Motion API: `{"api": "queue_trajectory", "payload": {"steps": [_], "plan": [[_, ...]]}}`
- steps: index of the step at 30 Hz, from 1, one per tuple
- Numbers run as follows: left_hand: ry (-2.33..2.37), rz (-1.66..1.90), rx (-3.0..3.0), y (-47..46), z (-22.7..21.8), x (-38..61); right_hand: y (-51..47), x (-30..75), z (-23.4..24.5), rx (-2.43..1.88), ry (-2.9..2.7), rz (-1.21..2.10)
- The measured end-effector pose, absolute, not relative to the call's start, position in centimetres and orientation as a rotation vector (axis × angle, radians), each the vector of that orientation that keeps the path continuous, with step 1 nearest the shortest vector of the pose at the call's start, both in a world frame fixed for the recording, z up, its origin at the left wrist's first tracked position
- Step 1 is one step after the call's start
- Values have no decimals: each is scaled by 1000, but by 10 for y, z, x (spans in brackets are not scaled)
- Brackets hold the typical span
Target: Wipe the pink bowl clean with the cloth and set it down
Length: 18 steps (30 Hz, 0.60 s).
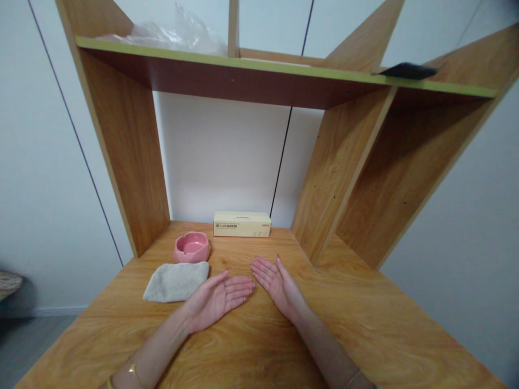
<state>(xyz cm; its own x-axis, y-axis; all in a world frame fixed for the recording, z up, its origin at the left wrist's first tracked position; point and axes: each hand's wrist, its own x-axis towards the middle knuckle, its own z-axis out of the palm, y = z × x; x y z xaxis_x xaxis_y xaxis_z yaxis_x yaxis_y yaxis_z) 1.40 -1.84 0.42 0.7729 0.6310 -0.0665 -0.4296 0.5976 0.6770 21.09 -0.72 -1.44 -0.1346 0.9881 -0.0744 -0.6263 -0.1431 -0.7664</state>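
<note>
"Who's at the desk [251, 356]?"
"Left hand [219, 301] and right hand [279, 286], fingers outstretched, holding nothing."
"The cloth [175, 282]?"
"Beside the left hand, nearer than the bowl [192, 247]. Probably light, soft, floppy; pinch a corner."

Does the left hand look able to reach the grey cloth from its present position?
Probably yes: the left hand is open and empty, right beside the grey cloth, and nothing visible stands between them.
</note>
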Motion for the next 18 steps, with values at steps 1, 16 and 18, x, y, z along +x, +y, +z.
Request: {"api": "queue_trajectory", "payload": {"steps": [1,16,18], "plan": [[318,542,758,-20,4,13,-7,210,-16,-725,-720,1590],[212,-180,1141,-39,15,12,-10,77,21,-810,-2685,-77],[223,-181,1145,-43,16,12,-7,66,19,-813,-2724,-204]]}}
